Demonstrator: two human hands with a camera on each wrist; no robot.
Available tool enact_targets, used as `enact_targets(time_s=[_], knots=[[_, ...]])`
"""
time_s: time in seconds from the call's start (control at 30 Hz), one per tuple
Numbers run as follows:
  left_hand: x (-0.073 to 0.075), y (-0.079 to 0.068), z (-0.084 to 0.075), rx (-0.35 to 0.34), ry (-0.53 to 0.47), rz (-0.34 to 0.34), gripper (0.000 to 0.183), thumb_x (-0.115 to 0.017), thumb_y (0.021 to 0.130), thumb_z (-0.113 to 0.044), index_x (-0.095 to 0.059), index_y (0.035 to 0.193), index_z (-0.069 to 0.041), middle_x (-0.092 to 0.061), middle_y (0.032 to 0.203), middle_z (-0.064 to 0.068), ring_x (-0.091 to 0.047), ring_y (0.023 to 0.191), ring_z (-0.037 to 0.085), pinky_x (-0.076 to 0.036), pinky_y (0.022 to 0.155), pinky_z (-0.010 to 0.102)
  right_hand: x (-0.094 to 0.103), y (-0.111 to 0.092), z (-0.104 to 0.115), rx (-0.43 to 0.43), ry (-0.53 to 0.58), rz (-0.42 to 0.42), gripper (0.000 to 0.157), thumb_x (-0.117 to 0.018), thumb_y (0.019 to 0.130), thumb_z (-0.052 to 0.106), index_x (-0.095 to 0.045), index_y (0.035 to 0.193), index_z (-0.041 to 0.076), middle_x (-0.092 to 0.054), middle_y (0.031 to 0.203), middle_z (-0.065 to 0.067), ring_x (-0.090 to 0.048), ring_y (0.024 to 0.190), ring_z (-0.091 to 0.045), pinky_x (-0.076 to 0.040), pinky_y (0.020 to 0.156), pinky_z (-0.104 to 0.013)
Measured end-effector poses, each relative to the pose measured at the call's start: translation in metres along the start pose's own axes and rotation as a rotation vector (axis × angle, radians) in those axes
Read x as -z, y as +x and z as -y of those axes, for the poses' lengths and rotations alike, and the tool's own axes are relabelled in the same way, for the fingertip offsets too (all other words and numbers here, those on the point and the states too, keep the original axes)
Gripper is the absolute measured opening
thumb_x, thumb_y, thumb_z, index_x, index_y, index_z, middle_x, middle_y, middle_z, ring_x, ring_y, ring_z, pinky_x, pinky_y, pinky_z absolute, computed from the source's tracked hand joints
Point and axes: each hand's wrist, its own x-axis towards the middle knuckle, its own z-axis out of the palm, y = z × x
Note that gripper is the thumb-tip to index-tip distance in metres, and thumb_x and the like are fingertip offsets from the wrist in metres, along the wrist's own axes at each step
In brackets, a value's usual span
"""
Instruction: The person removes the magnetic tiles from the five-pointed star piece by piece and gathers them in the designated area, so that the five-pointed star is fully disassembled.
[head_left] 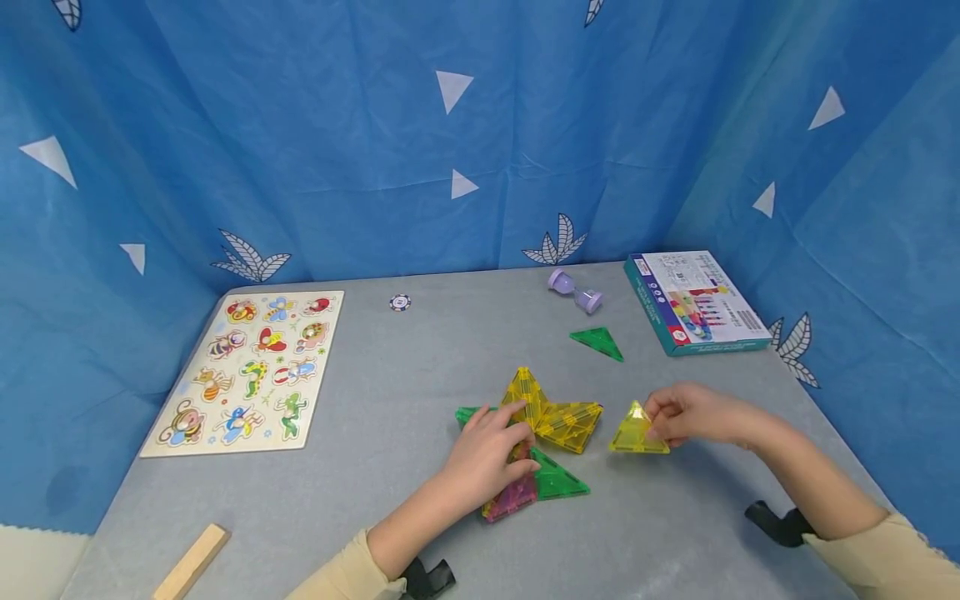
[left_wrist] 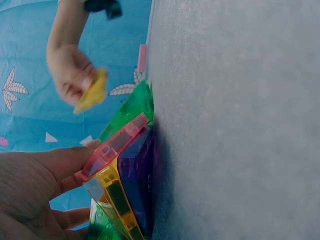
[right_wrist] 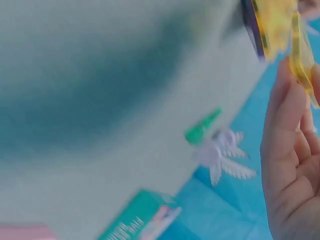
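Note:
My left hand (head_left: pixel 483 462) grips a build of translucent magnetic tiles, its fingers spread over the top. Yellow tiles (head_left: pixel 573 425) stick out at the back and right, a green triangle tile (head_left: pixel 558 479) at the front right, and a magenta tile (head_left: pixel 513 500) at the front. In the left wrist view, the thumb lies at a pink tile edge (left_wrist: pixel 117 142), beside a purple tile (left_wrist: pixel 135 172). The hand hides the middle of the build. To its right, my right hand (head_left: pixel 697 412) pinches a yellow triangle tile (head_left: pixel 633 433) between thumb and fingers, raised upright and apart from the build.
A loose green triangle tile (head_left: pixel 600 342) lies behind the build, near a purple sand timer (head_left: pixel 575 292). A boxed set (head_left: pixel 697 300) sits at the back right. On the left are an insect puzzle board (head_left: pixel 251 375), a poker chip (head_left: pixel 400 302) and a wooden block (head_left: pixel 191 562).

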Motion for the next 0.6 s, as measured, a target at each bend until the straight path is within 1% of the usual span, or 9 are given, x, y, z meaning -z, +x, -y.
enact_targets(time_s=[0.1,0.23,0.37,0.43,0.6], knots=[[0.001,0.0,0.0,0.004,-0.002,0.004,0.022,-0.072,0.079,-0.04,-0.054,0.077,-0.027,-0.046,0.138,0.007,-0.045,0.126,0.024,-0.025,0.108,0.05,0.024,0.012,0.014,-0.064,-0.022,-0.099,0.023,-0.06,0.091,0.016,-0.057,0.102,-0.004,-0.063,0.095,-0.013,-0.057,0.081,-0.02,-0.052,0.073,-0.031],[0.001,0.0,0.0,0.009,-0.003,0.016,0.021,-0.071,0.08,-0.04,-0.054,0.077,-0.028,-0.046,0.139,0.006,-0.043,0.127,0.024,-0.024,0.108,0.051,0.044,0.042,0.025,-0.149,-0.029,-0.198,0.034,-0.063,0.089,0.025,-0.058,0.109,-0.003,-0.064,0.099,-0.012,-0.058,0.086,-0.023,-0.052,0.081,-0.037],[0.001,0.0,0.0,0.007,-0.011,0.023,0.022,-0.071,0.081,-0.04,-0.052,0.075,-0.029,-0.045,0.139,0.005,-0.04,0.129,0.022,-0.023,0.108,0.05,0.051,0.081,0.031,-0.2,-0.027,-0.244,0.038,-0.062,0.09,0.028,-0.056,0.113,-0.001,-0.06,0.107,-0.013,-0.055,0.093,-0.025,-0.049,0.088,-0.042],[0.001,0.0,0.0,0.008,-0.014,0.026,0.022,-0.07,0.081,-0.04,-0.052,0.075,-0.029,-0.045,0.139,0.005,-0.04,0.13,0.021,-0.023,0.108,0.05,0.052,0.102,0.03,-0.217,-0.029,-0.259,0.037,-0.061,0.091,0.027,-0.055,0.114,-0.001,-0.056,0.11,-0.015,-0.054,0.094,-0.026,-0.047,0.091,-0.044],[0.0,0.0,0.0,0.009,-0.007,0.026,0.022,-0.071,0.08,-0.041,-0.052,0.077,-0.029,-0.046,0.138,0.006,-0.041,0.129,0.022,-0.024,0.108,0.049,0.053,0.154,0.025,-0.248,-0.02,-0.301,0.032,-0.06,0.092,0.023,-0.055,0.113,0.0,-0.052,0.107,-0.015,-0.053,0.091,-0.025,-0.049,0.088,-0.041]])
